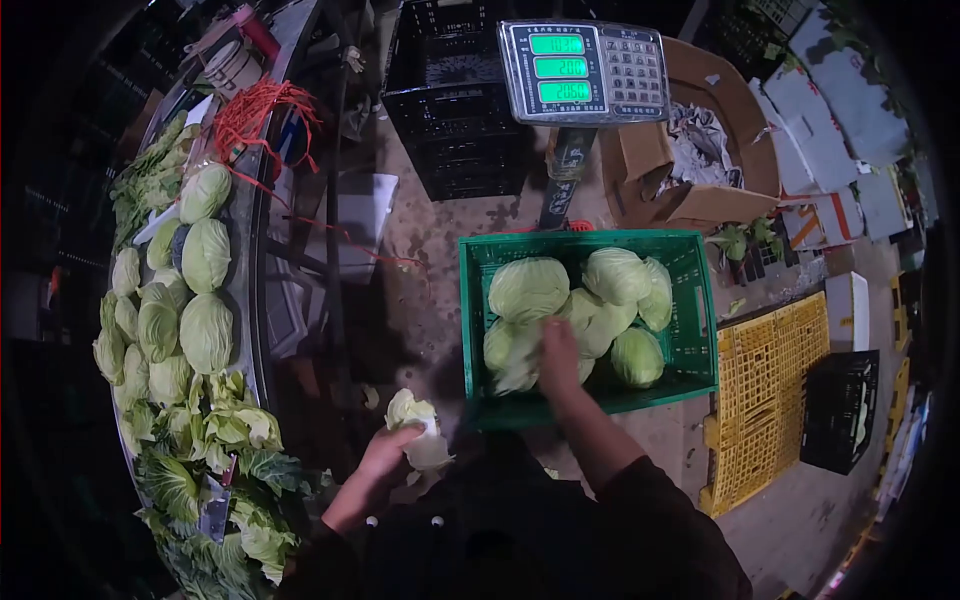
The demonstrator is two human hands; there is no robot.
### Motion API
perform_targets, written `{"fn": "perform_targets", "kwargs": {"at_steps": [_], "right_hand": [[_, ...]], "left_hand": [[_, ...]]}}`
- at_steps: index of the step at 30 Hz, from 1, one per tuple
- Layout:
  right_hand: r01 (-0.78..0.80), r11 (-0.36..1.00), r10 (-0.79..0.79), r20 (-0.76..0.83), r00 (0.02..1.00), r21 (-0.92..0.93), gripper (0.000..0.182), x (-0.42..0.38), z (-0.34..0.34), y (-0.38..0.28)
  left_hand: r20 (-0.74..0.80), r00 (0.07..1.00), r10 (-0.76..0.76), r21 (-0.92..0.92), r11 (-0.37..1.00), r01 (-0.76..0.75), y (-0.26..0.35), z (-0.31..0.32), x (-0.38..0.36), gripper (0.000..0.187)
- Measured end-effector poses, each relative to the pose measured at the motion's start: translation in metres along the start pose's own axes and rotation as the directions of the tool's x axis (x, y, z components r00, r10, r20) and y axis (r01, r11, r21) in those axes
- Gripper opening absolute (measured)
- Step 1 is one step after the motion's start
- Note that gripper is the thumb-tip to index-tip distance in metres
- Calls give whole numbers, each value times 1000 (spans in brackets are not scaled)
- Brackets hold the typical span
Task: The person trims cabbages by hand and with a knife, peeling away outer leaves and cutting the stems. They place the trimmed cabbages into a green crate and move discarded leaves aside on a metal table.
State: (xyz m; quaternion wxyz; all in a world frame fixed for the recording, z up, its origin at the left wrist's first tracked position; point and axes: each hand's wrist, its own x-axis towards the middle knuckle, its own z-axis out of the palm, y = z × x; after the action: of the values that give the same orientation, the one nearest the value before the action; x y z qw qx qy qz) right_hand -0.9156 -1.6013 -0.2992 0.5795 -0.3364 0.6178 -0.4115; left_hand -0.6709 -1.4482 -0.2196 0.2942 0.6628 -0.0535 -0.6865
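My left hand point(388, 452) is closed around pale, torn cabbage leaves point(425, 440), held beside the near left corner of the green crate point(590, 410). Inside the crate lie several green cabbages point(530, 288). My right hand point(560, 358) reaches in over them and is smeared by motion. A blurred cabbage leaf point(516, 368) hangs from its fingers, which look pinched on it; the fingertips are partly hidden. The crate sits by the post of a digital scale point(585, 72) with lit green displays.
On the left, a table point(255, 300) bears several cabbages point(207, 335), loose leaves point(225, 425), a cleaver point(214, 508) and red twine point(265, 115). Black crates point(455, 140) and a cardboard box point(745, 195) stand behind. To the right are a yellow pallet point(765, 390) and a black crate point(840, 410).
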Motion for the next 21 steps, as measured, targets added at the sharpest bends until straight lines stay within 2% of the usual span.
{"fn": "perform_targets", "kwargs": {"at_steps": [1, 2, 3, 4, 6, 7, 8, 9, 10, 12, 13, 15, 17, 19, 21], "right_hand": [[221, 962, -219, 31, 975, -159, 28, -17, 30, -4], [95, 994, -102, 202, 974, 44, 28, -29, 56, 14], [111, 994, -113, 327, 938, 27, 27, -54, 76, 0], [126, 992, -118, 449, 886, 12, 26, -78, 93, -13], [333, 940, -301, 649, 699, 77, 30, -108, 116, 8], [336, 939, -298, 662, 687, 74, 30, -112, 118, 3], [549, 831, -443, 707, 551, 92, 32, -116, 120, -1], [725, 677, -548, 747, 377, 131, 34, -120, 123, -6], [760, 644, -484, 818, 312, 90, 35, -122, 124, -14], [929, 370, -453, 875, 171, 10, 32, -138, 129, -36], [933, 359, -446, 883, 150, 23, 32, -143, 134, -29], [933, 327, -439, 898, 9, 150, 34, -153, 150, -33], [896, 387, -450, 893, -24, 219, 36, -176, 165, -41], [844, 407, -508, 854, -109, 350, 39, -199, 178, -30], [808, 427, -435, 876, -210, 406, 40, -225, 192, -30]], "left_hand": [[3, 1000, 7, -13, 1000, -7, -1, 4, 5, 42], [96, 994, 61, -208, 977, -40, -4, 11, 10, 44], [173, 976, 133, -395, 917, -55, -5, 14, 14, 46], [318, 928, 195, -587, 809, 32, -6, 13, 19, 44], [346, 905, 247, -627, 778, 28, -5, -1, 4, 45], [337, 910, 240, -582, 813, 1, -6, -12, -4, 46], [326, 911, 252, -598, 801, -7, -9, -14, -9, 46], [248, 922, 296, -595, 798, -96, -12, -17, -15, 46], [160, 928, 337, -592, 785, -183, -13, -19, -26, 46], [142, 917, 372, -613, 761, -214, -6, -24, -41, 40], [118, 926, 359, -607, 764, -218, -9, -28, -48, 36], [133, 876, 463, -686, 681, -256, -16, -37, -60, 30], [101, 829, 550, -746, 593, -302, -38, -55, -63, 29], [-128, 790, 599, -668, 536, -516, -43, -66, -94, 30], [-267, 753, 602, -673, 442, -593, -57, -83, -133, 32]]}}
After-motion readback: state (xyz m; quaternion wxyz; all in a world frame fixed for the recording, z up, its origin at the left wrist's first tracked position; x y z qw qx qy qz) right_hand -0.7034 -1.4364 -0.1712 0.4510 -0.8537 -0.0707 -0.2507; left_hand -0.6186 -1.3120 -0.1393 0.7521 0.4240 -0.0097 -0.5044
